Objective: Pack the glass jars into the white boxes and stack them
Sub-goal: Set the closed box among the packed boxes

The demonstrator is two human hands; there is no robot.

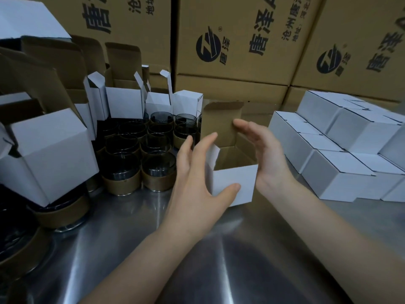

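Note:
An open white box (233,183) with a brown inside stands on the steel table, its lid flap upright at the back. My left hand (197,178) rests against its left side, thumb across the front face and fingers straight. My right hand (260,150) lies flat against its right side, fingertips touching the raised lid flap. The box looks empty inside. Several dark glass jars (140,145) with brown paper sleeves stand in rows just to the left.
Closed white boxes (341,154) are stacked in two layers at the right. Open white boxes (125,102) stand behind the jars, and another (50,156) sits tilted over a jar at the left. Large brown cartons (232,40) wall off the back. The steel table (219,260) stretches toward me.

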